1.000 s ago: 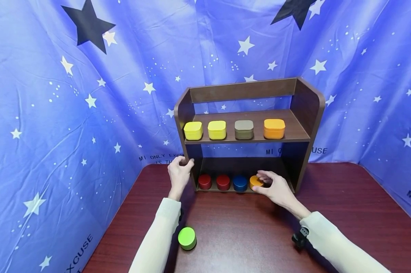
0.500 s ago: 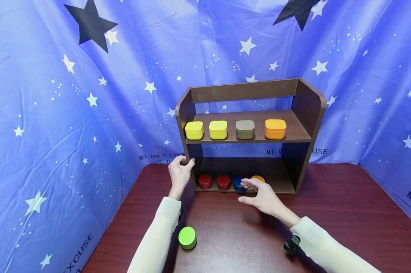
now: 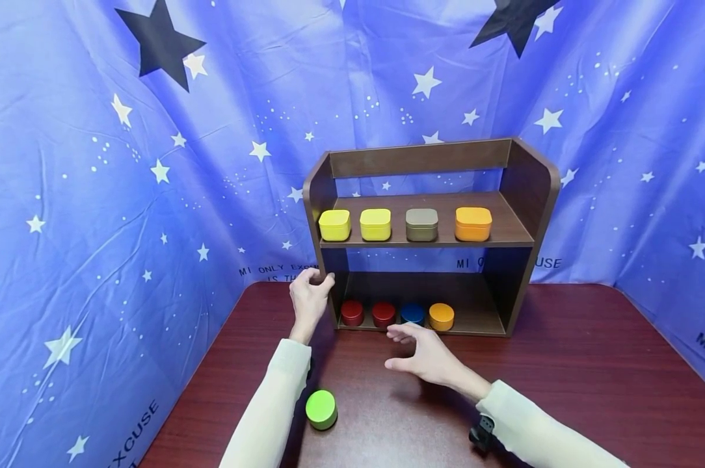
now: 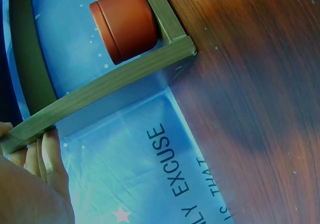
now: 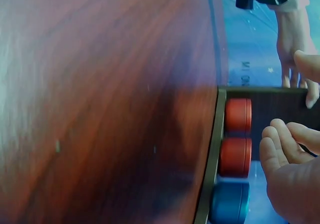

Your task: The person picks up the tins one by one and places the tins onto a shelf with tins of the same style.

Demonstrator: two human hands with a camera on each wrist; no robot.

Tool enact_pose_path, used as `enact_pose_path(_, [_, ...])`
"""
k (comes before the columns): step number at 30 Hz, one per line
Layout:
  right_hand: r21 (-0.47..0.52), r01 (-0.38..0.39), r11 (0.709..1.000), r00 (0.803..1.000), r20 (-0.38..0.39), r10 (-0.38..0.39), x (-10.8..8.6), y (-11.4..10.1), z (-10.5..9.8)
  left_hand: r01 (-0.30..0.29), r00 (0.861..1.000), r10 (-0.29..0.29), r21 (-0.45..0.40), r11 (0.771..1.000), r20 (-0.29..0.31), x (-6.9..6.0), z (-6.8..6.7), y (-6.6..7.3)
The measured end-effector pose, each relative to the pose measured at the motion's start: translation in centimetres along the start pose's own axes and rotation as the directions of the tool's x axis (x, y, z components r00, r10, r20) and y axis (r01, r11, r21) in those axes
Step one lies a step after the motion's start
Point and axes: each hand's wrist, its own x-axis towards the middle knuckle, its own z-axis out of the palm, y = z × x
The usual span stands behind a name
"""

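Note:
My left hand (image 3: 309,302) grips the left side panel of a brown two-tier shelf (image 3: 417,160). In the left wrist view the fingers (image 4: 52,156) lie against the panel's outer face. My right hand (image 3: 427,357) hovers in front of the lower tier, holding nothing, with thumb and fingers spread apart. Along that tier stand two round red tins (image 3: 352,313), a round blue tin (image 3: 412,313) and a round orange tin (image 3: 441,316). The right hand partly covers the blue tin's lower front in the head view. A round lime-green tin (image 3: 321,409) stands on the table beside my left forearm.
On the upper tier sit two squarish yellow tins (image 3: 375,225), a grey-olive one (image 3: 421,225) and an orange one (image 3: 473,224). The shelf stands toward the back of a reddish-brown table (image 3: 598,364). A blue star-patterned curtain (image 3: 235,162) surrounds the table.
My right hand has let go of the round orange tin on the lower tier and moved left and toward me. The left hand keeps its grip on the shelf.

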Motion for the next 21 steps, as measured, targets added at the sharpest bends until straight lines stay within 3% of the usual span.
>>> enact_pose_path(21, [0.133, 0.050, 0.990, 0.987, 0.146, -0.070, 0.6, -2.3, 4.8, 0.000, 1.000, 0.000, -0.031, 1.000, -0.002, -0.1, 0.1, -0.3])
